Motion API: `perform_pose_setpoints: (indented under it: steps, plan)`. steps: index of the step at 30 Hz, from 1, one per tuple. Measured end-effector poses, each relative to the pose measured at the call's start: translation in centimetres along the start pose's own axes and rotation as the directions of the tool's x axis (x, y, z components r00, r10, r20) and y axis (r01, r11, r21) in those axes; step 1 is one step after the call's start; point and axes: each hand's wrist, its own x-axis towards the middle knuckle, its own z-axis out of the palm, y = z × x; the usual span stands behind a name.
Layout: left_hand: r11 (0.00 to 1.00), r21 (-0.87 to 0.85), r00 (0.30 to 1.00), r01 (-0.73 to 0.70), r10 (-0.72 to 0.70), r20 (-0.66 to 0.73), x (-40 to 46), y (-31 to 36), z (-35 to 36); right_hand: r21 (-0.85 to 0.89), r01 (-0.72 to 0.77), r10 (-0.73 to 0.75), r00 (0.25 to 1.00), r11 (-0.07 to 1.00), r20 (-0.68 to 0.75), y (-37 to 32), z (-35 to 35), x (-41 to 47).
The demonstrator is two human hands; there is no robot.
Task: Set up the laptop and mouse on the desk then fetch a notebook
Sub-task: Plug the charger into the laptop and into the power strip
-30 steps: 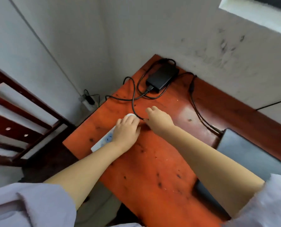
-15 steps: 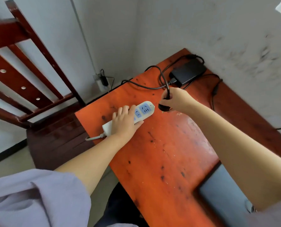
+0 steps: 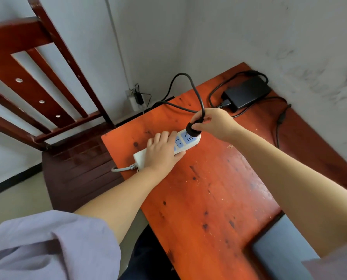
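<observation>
Left hand point(image 3: 162, 152) is flat, palm down, pinning the white plastic power strip point(image 3: 186, 140) to the scuffed orange-red wooden desk point(image 3: 209, 199), fingers spread over its near half. Right hand point(image 3: 213, 123) is pinched round the round black plug point(image 3: 191, 128), thumb and fingers on the plug body, plug sitting at the end socket of the strip. Can't tell if the pins are fully home.

Handling, as I judge it: plug's a small hard lump, rigid, prob needs a firm straight push. Grip the body, not the black power cable point(image 3: 197, 91), which loops stiffly up behind the hand and will tug sideways. Strip's light plastic, would skate on that glossy top w/o the left hand holding it down.

Cable runs back to the flat black power brick point(image 3: 247, 93) by the wall, far corner of the desk. The grey laptop point(image 3: 279, 245) lies at the near right corner of the desk, only a slab of it in view, partly under the right forearm; looks smooth and heavy-ish, best lifted two-handed by the side edges. Mouse and notebook: not in view.

Dark red wooden chair point(image 3: 37, 81) stands left of the desk, well apart from the hands.
</observation>
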Motion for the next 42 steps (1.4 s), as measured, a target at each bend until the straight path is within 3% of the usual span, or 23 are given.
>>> perform_pose_setpoints:
  steps: [7, 19, 27, 33, 38, 42]
  plan:
    - [1.0, 0.006, 1.0, 0.0, 0.0, 0.012, 0.1, 0.0, 0.1, -0.051, 0.03, -0.03, 1.0, 0.998, 0.0, -0.2, 0.2, 0.2]
    - [0.999, 0.05, 1.0, -0.001, 0.0, 0.01, 0.1, 0.0, 0.1, -0.319, 0.197, -0.18, 0.98, 0.927, 0.082, -1.3, 1.1, 0.5]
    - [0.999, 0.046, 1.0, -0.007, 0.007, 0.006, 0.1, 0.1, 0.0, -0.349, 0.134, -0.149, 0.989, 0.927, -0.017, -1.0, 2.2, -0.5]
    - [0.998, 0.053, 1.0, -0.014, 0.013, 0.017, 0.1, 0.1, -0.3, -0.477, 0.072, -0.068, 0.997, 0.876, 0.025, -2.6, 1.6, 1.0]
    - [0.998, 0.059, 1.0, -0.024, 0.023, 0.018, -0.1, 0.1, -0.1, -0.409, 0.1, -0.138, 0.988, 0.907, -0.065, -1.2, 2.8, -0.6]
    - [0.998, 0.056, 0.999, -0.024, 0.023, 0.026, 0.1, 0.2, -0.2, -0.339, 0.063, -0.084, 0.995, 0.939, -0.047, -1.1, 1.8, 0.0]
